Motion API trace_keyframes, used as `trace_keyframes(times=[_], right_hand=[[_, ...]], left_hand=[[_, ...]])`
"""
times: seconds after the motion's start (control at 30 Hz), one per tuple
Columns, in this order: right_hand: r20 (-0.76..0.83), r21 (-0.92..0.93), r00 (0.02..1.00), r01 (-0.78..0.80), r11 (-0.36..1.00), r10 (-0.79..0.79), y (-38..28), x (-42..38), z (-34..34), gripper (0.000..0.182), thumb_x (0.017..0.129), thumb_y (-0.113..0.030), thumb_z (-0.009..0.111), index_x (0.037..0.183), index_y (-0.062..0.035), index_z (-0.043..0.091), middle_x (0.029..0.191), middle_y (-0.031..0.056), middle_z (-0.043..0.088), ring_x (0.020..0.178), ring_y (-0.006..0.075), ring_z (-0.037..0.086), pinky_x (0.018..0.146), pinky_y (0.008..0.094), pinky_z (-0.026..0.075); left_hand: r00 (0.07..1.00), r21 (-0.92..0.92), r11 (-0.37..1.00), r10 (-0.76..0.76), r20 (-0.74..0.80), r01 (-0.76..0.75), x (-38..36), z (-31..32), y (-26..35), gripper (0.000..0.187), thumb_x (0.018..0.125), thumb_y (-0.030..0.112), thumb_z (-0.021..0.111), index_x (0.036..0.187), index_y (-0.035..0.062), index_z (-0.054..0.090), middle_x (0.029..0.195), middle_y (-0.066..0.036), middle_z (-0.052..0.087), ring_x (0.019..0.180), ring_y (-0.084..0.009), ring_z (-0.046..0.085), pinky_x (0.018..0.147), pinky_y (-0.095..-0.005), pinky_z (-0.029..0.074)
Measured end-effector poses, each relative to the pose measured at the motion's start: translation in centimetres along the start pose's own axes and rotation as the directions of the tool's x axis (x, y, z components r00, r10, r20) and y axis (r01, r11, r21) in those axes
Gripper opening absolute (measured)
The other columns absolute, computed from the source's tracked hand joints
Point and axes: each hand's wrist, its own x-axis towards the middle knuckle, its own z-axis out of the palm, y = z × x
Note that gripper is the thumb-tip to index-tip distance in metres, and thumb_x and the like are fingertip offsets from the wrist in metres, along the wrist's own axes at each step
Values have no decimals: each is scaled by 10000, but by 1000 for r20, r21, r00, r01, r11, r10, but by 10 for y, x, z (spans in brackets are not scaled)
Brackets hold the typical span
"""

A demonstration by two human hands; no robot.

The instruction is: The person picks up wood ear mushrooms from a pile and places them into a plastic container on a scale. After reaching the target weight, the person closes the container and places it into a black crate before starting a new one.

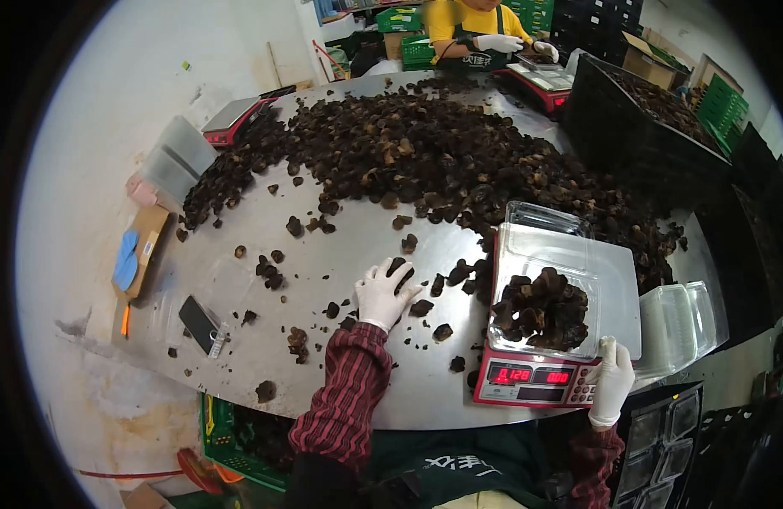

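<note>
My left hand (385,294), in a white glove, reaches onto the metal table with its fingers curved round a dark mushroom piece (399,268). Loose pieces lie close by. At the right, a red-and-white digital scale (616,293) carries a clear plastic tray (512,341) with a heap of dark mushroom pieces (544,310) in it. The display (514,373) reads 0.128 and 0.00. My right hand (613,382), also gloved, is closed at the scale's front edge, beside the keypad and the tray's corner. What its fingertips grip is hidden.
A big mushroom pile (391,144) spreads over the metal table (264,339). Stacked clear trays (667,331) stand right of the scale. A phone (200,325) lies at left. Across the table, a gloved person (476,42) works by another scale (540,81). A black bin (637,136) stands at right.
</note>
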Motion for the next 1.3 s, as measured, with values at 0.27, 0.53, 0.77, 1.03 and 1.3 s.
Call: trace_keyframes(times=[0.27, 0.53, 0.77, 1.03, 1.3], right_hand=[[36, 52, 999, 38, 998, -40, -8, 4, 6, 262, 961, -234, 563, 937, 24, 606, 563, 25, 522, 404, 71, 450, 394, 225, 322], [168, -80, 985, 57, 995, -43, -25, 7, 14, 259, 935, -228, 604, 982, 25, 629, 695, 31, 601, 528, 54, 495, 476, 222, 401], [142, -150, 983, 137, 979, -115, -25, 11, 17, 225, 936, -192, 598, 978, 27, 631, 668, 50, 605, 541, 60, 500, 484, 228, 411], [125, -124, 984, 144, 982, -128, -28, 12, 4, 210, 938, -171, 589, 991, 28, 635, 682, 60, 626, 486, 68, 516, 463, 227, 404], [47, -98, 986, 163, 982, -159, -1, 20, 0, 269, 925, -229, 611, 967, 36, 632, 671, 116, 608, 478, 139, 522, 499, 282, 422]], left_hand=[[972, -97, 967, 234, -30, -236, -22, 28, 31, 213, 785, 226, 678, 987, 167, 642, 913, -85, 577, 823, -281, 586, 664, -362, 485], [977, -674, 709, 111, -184, -208, 15, -41, 86, 136, 804, 22, 668, 936, 55, 679, 817, -78, 592, 744, -181, 622, 643, -272, 491], [674, -512, 575, 739, -10, -638, 24, -90, 197, 165, 804, 243, 672, 923, 128, 670, 1029, -79, 586, 984, -249, 539, 863, -359, 426], [699, -676, 435, 696, -167, -595, 27, -111, 186, 247, 773, 165, 713, 1012, 105, 696, 1232, -147, 565, 1170, -315, 502, 990, -405, 391], [919, -717, 628, 393, -43, -302, 13, -107, 114, 281, 781, 52, 694, 1061, 73, 682, 1076, -72, 624, 973, -201, 604, 866, -314, 482]])
